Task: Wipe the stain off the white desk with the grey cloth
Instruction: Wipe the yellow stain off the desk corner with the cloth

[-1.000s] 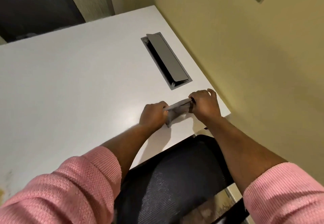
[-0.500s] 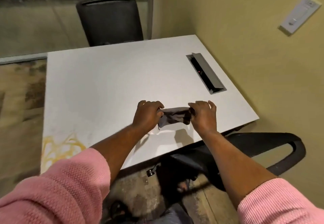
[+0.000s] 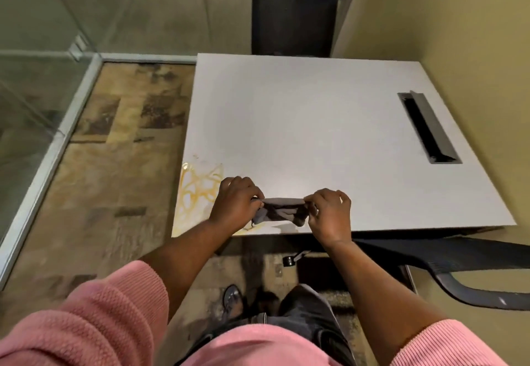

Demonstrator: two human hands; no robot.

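Observation:
The grey cloth (image 3: pixel 282 211) is stretched between both hands, just above the front edge of the white desk (image 3: pixel 315 125). My left hand (image 3: pixel 236 203) pinches its left end and my right hand (image 3: pixel 329 215) pinches its right end. A yellow-orange scribbled stain (image 3: pixel 198 191) covers the desk's front left corner, right beside my left hand. Part of the stain runs under my left wrist and is hidden.
A grey cable tray with a raised lid (image 3: pixel 428 127) is set into the desk at the right. A black chair (image 3: pixel 294 21) stands behind the desk, another chair's arm (image 3: pixel 464 282) at the front right. Glass partition (image 3: pixel 43 79) on the left, yellow wall (image 3: pixel 473 36) on the right.
The view has swung left and pulled back. Both hands with the cloth now sit near the desk's front left corner, close to the stain, instead of by the cable tray.

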